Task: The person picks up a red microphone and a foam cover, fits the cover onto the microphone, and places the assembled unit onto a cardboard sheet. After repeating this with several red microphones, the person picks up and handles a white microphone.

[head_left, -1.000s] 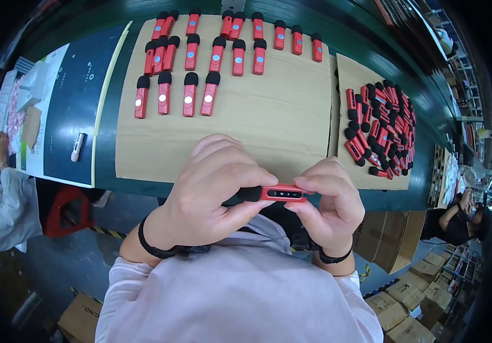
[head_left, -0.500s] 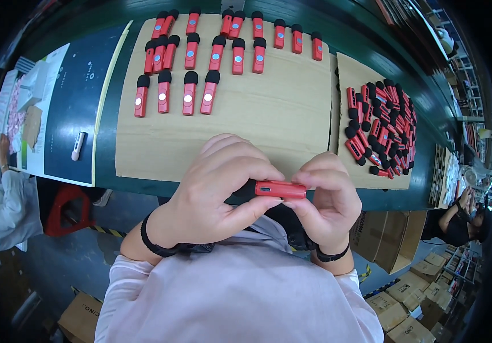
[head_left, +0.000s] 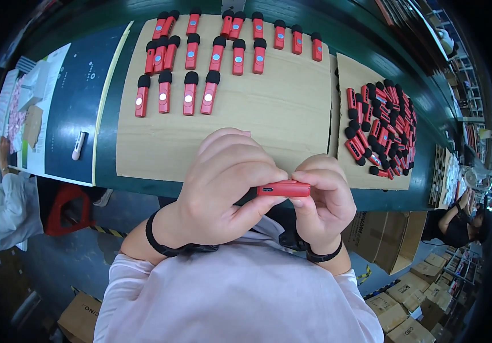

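Held level between both hands is a small red clip-on microphone (head_left: 285,189), its narrow side with a port slot facing up. My left hand (head_left: 214,191) pinches its left end between thumb and fingers and hides that end. At the other end, the thumb and fingers of my right hand (head_left: 327,197) are closed on the body. Beyond the hands, several red microphones with black foam caps stand out in rows on a cardboard sheet (head_left: 269,108); the nearest row includes one microphone (head_left: 189,94) with a pale round spot.
To the right, a heap of red microphones (head_left: 380,128) covers another cardboard sheet (head_left: 346,71). A white-and-black handheld object (head_left: 78,146) lies on a dark mat (head_left: 80,86) at left. A co-worker (head_left: 3,200) sits beyond it; another person (head_left: 457,223) is at far right. An open carton (head_left: 389,240) stands below the table.
The held microphone has shifted slightly to the right and turned a little. The fingers of my right hand have changed position on it; the rows and the heap look the same.
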Available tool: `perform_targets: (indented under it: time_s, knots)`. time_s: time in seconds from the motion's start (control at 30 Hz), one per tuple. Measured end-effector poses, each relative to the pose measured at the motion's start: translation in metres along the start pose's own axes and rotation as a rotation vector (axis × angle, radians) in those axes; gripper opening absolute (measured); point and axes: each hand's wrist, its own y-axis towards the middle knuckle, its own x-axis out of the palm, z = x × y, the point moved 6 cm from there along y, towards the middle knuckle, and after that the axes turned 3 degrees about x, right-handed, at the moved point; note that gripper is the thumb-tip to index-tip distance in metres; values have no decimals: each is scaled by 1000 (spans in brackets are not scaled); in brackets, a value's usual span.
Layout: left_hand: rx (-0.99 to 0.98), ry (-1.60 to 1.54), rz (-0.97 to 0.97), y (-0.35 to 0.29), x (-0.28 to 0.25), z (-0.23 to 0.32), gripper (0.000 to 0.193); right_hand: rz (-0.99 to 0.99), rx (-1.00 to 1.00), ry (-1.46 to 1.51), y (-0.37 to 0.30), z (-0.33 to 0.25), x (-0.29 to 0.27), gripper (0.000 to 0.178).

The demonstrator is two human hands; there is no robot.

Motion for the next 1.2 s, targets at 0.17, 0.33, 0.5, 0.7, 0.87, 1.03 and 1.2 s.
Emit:
perform_targets:
  time_s: [0.17, 0.33, 0.5, 0.7, 0.87, 1.03, 1.2]
  knots:
    - [-53, -49, 20, 1, -1, -6, 30, -49, -103, -224, 17, -20, 3, 25]
    - [-95, 52, 31, -3, 0, -14, 30, -220, -135, -359, 28, -21, 9, 26]
    - [-190, 204, 8, -12, 0, -26, 33, -343, -34, -373, 49, -10, 3, 28]
    - [-218, 346, -185, -21, 7, -30, 34, -322, -48, -614, 94, 31, -7, 29]
    - [-250, 409, -230, -23, 9, -34, 33, -380, -197, -852, 99, 57, 3, 24]
    - [-254, 399, -252, -23, 7, -36, 34, -483, -93, -868, 86, 57, 15, 21]
    - [-252, 395, -259, -22, 7, -36, 35, -433, -154, -963, 105, 70, 15, 20]
